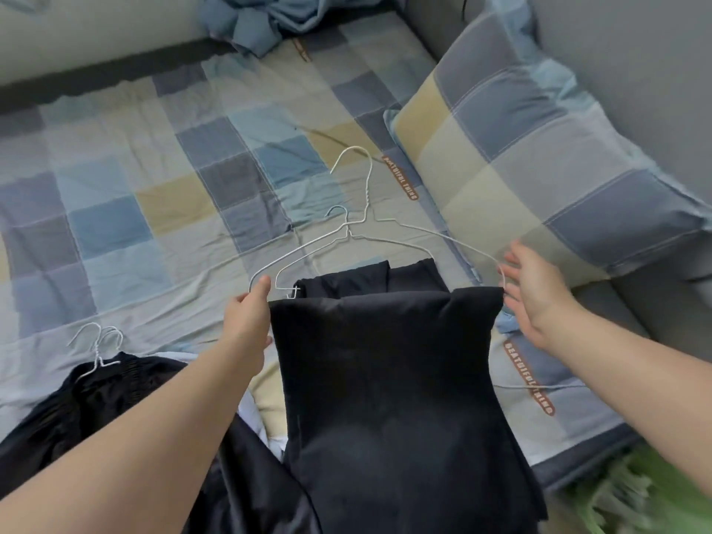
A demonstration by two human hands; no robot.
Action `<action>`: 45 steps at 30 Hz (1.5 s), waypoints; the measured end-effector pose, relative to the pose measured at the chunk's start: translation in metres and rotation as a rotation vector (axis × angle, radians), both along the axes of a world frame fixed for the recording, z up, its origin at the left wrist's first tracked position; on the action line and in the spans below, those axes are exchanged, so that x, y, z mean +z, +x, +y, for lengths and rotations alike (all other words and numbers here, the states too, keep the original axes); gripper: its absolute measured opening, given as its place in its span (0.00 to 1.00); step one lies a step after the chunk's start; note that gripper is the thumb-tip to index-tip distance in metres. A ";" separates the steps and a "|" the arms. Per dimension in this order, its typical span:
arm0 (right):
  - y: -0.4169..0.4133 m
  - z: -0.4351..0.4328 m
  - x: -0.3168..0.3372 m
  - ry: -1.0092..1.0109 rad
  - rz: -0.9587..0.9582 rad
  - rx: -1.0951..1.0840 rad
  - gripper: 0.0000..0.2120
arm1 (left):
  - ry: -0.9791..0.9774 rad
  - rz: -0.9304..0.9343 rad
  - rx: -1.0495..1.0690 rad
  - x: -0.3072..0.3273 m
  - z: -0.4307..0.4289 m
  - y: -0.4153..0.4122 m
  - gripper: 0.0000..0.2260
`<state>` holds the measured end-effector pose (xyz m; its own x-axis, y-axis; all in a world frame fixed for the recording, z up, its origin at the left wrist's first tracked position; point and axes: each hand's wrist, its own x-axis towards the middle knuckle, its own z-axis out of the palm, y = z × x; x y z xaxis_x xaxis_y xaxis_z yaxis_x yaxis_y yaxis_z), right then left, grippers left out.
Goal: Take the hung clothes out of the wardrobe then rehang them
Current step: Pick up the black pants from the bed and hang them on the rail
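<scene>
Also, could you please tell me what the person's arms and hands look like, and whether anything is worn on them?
The left arm and right arm are bare to the frame's edge, no sleeves in view. The left hand and right hand wear no gloves; no watch, bracelet or ring shows.

Garment (385, 360) draped over hanger (369, 183) above bed (135, 186), second hanger (348, 225) just beyond it, pillow (539, 156) right, clothes heap (77, 398) near left, crumpled blanket (262, 21) at far end.
</scene>
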<state>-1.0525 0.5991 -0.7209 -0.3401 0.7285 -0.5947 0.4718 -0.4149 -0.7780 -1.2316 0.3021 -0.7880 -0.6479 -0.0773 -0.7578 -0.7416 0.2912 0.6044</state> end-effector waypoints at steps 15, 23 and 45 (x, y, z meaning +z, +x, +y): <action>0.220 -0.211 0.229 0.027 0.164 -0.334 0.17 | 0.125 0.114 -0.231 0.229 -0.149 0.163 0.28; 0.340 -0.293 0.275 0.006 0.236 -0.483 0.17 | 0.187 0.217 -0.462 0.283 -0.202 0.236 0.29; 0.696 -0.620 0.356 0.333 0.087 -0.845 0.16 | 0.452 0.466 -1.009 0.371 -0.280 0.515 0.22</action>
